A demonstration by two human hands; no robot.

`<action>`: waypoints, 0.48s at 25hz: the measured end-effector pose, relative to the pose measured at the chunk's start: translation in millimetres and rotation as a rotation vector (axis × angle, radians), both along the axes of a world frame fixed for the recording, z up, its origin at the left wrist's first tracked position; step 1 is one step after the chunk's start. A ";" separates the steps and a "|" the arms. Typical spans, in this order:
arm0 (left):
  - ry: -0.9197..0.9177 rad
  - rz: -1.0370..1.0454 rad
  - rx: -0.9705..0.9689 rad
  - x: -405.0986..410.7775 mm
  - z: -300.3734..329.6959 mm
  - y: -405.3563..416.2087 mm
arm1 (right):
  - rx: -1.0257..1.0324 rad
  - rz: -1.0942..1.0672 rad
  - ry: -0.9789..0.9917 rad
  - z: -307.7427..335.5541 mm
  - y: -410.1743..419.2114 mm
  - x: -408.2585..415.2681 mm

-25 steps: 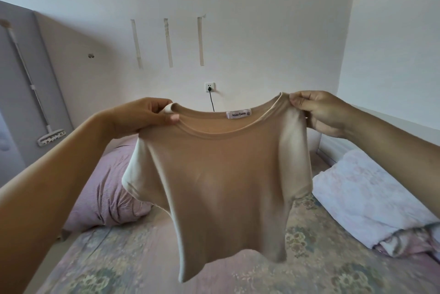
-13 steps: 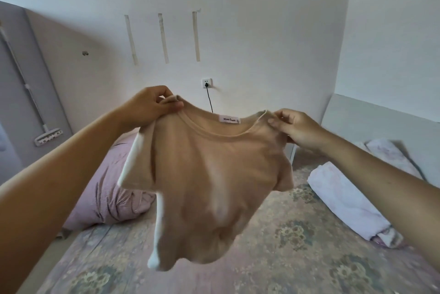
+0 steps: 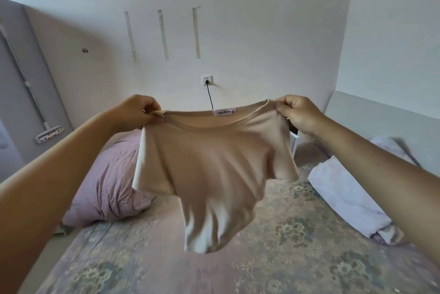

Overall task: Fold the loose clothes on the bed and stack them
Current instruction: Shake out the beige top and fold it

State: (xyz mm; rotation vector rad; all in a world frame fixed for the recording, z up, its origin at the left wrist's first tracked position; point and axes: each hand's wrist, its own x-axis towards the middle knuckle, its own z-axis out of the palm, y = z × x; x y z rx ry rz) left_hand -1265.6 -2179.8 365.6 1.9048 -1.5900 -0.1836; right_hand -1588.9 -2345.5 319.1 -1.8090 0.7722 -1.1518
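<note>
Hands hold a beige T-shirt [image 3: 209,170] up in the air above the middle of the bed [image 3: 273,258]. The left hand [image 3: 137,111] pinches one shoulder, fingers curled on the cloth, and the right hand [image 3: 300,112] pinches the other the same way. Its hem hangs blurred, clear of the floral sheet.

You get soft, even daylight here, bright on the white wall [image 3: 250,31] beyond your fingers and dimmer on the grey panel [image 3: 28,74] far to their left. Shadows are faint; a mild one lies on the bed [image 3: 273,234] below the shirt [image 3: 209,162]. No harsh glare shows. The shirt's lower hem is smeared by motion blur, while its neck label between your hands stays fairly sharp. Wide-angle distortion bends the wall edges and stretches your forearms toward the frame's corners.
</note>
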 end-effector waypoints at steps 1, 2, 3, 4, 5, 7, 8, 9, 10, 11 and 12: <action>-0.012 0.007 -0.008 -1.4 -1.0 -0.2 | -0.056 -0.047 0.058 0.6 -1.9 -0.7; -0.026 0.013 -0.004 -2.7 -2.0 -0.3 | -0.141 -0.114 0.117 2.1 -5.5 -2.4; -0.043 0.021 0.005 -2.6 -2.8 -0.4 | -0.242 -0.186 0.179 4.0 -8.2 -3.6; -0.053 0.032 0.004 -1.8 -3.2 -0.5 | -0.333 -0.243 0.229 4.8 -9.5 -4.3; -0.050 0.047 -0.022 -0.9 -3.0 -0.8 | -0.388 -0.274 0.237 5.4 -9.8 -4.3; 0.035 0.071 -0.137 -1.5 -1.7 -1.5 | -0.431 -0.272 0.211 8.4 -12.1 -3.6; 0.098 0.082 -0.193 -2.2 -0.9 -2.3 | -0.450 -0.246 0.258 9.1 -11.9 -2.4; 0.148 0.102 -0.222 -2.8 -0.2 -3.9 | -0.474 -0.218 0.344 9.9 -12.0 -1.8; 0.202 0.118 -0.218 -3.8 0.3 -4.7 | -0.510 -0.207 0.423 11.8 -13.4 -3.2; 0.278 0.120 -0.207 -4.9 0.5 -5.6 | -0.571 -0.226 0.502 15.6 -15.7 -6.4; 0.371 0.102 -0.214 -6.7 0.1 -6.7 | -0.637 -0.255 0.619 20.7 -17.5 -9.7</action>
